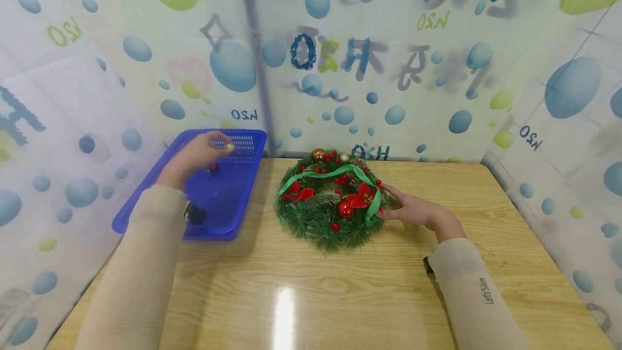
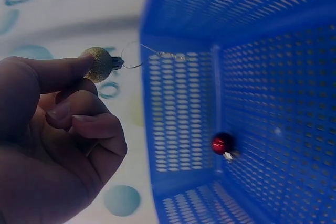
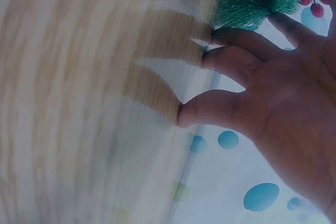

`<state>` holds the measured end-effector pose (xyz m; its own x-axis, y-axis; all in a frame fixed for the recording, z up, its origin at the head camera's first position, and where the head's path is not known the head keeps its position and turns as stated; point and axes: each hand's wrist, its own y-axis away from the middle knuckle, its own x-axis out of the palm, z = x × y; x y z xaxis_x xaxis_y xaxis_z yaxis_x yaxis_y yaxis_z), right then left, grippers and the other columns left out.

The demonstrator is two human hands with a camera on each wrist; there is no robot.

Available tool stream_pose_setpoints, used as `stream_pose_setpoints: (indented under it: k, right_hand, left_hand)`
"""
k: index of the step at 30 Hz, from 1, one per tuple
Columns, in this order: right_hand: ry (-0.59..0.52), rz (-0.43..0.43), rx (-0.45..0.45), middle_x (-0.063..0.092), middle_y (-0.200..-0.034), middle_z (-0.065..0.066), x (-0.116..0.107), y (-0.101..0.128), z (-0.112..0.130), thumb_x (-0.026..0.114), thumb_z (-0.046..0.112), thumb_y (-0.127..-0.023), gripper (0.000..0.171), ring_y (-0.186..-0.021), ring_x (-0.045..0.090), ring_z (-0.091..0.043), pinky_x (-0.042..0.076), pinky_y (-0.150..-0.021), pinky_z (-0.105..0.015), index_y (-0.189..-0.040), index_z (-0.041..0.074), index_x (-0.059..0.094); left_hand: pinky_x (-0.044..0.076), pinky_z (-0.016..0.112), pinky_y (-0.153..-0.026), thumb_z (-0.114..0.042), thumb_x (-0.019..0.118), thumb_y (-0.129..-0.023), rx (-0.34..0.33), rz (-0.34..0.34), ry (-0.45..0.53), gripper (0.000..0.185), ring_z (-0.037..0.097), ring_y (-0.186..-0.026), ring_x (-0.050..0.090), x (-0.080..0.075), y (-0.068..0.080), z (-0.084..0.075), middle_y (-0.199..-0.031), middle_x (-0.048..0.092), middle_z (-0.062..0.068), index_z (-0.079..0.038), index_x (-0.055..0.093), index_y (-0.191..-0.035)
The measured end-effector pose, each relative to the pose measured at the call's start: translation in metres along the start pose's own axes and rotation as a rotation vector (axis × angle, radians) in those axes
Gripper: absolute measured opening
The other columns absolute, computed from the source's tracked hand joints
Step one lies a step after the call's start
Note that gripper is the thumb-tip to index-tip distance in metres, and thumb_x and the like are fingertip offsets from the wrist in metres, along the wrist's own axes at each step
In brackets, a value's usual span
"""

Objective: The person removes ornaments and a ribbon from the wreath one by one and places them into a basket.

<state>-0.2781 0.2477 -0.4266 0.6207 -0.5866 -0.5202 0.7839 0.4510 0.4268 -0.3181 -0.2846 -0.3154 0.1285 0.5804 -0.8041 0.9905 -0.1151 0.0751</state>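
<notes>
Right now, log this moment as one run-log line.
left hand: pinches gold bauble over blue basket | red bauble: in basket | right hand: touches wreath

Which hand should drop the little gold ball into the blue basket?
Probably the left hand: it already pinches the gold ball over the blue basket. The right hand rests by the wreath, away from the basket.

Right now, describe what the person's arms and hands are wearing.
Both arms wear long beige sleeves to the wrist. The right sleeve carries small dark lettering along the forearm. Left hand and right hand are bare, without gloves. A dark wrist-mounted device shows under the left sleeve.
</notes>
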Motion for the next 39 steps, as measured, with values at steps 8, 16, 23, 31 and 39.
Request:
stream_pose_setpoints:
  k: [8, 16, 23, 31, 39]
  right_hand:
    - [-0.011, 0.004, -0.006, 0.004, -0.179, -0.023, 0.000, -0.001, -0.002, 0.067, 0.054, -0.102, 0.102, -0.162, 0.015, -0.052, 0.032, -0.120, -0.074, -0.172, 0.033, -0.004]
    - [-0.009, 0.005, -0.011, 0.005, -0.179, -0.024, 0.000, -0.003, -0.003, 0.067, 0.054, -0.102, 0.102, -0.161, 0.023, -0.051, 0.035, -0.119, -0.073, -0.173, 0.032, -0.003]
    - [-0.016, 0.007, -0.010, 0.007, -0.178, -0.024, -0.001, -0.003, -0.002, 0.068, 0.054, -0.102, 0.102, -0.160, 0.025, -0.051, 0.037, -0.118, -0.073, -0.173, 0.032, -0.003]
    - [-0.019, 0.005, -0.007, 0.006, -0.178, -0.024, -0.002, -0.002, -0.005, 0.068, 0.054, -0.102, 0.104, -0.161, 0.022, -0.051, 0.038, -0.117, -0.073, -0.172, 0.032, -0.004]
    - [-0.019, 0.006, -0.016, 0.006, -0.178, -0.025, -0.003, 0.000, -0.004, 0.068, 0.051, -0.103, 0.103, -0.161, 0.022, -0.051, 0.033, -0.120, -0.074, -0.172, 0.031, -0.004]
  left_hand:
    - [0.048, 0.029, -0.061, -0.027, 0.064, -0.107, -0.083, 0.071, 0.130, 0.038, 0.010, -0.061, 0.049, 0.013, -0.028, 0.037, -0.076, 0.053, -0.003, -0.004, 0.058, -0.137]
    - [0.046, 0.031, -0.060, -0.025, 0.061, -0.108, -0.157, 0.127, 0.193, 0.045, 0.011, -0.060, 0.045, 0.033, -0.042, 0.063, -0.072, 0.051, -0.004, 0.002, 0.053, -0.144]
    - [0.051, 0.033, -0.069, -0.026, 0.061, -0.108, -0.196, 0.144, 0.177, 0.047, 0.016, -0.074, 0.055, 0.044, -0.037, 0.073, -0.091, 0.061, 0.006, 0.003, 0.053, -0.144]
    - [0.048, 0.030, -0.062, -0.019, 0.065, -0.105, -0.247, 0.155, 0.275, 0.054, 0.011, -0.061, 0.047, 0.047, -0.038, 0.072, -0.075, 0.052, -0.004, 0.002, 0.048, -0.152]
    - [0.054, 0.036, -0.073, -0.022, 0.064, -0.105, -0.240, 0.165, 0.252, 0.057, 0.018, -0.076, 0.057, 0.042, -0.035, 0.070, -0.099, 0.063, 0.010, -0.001, 0.047, -0.156]
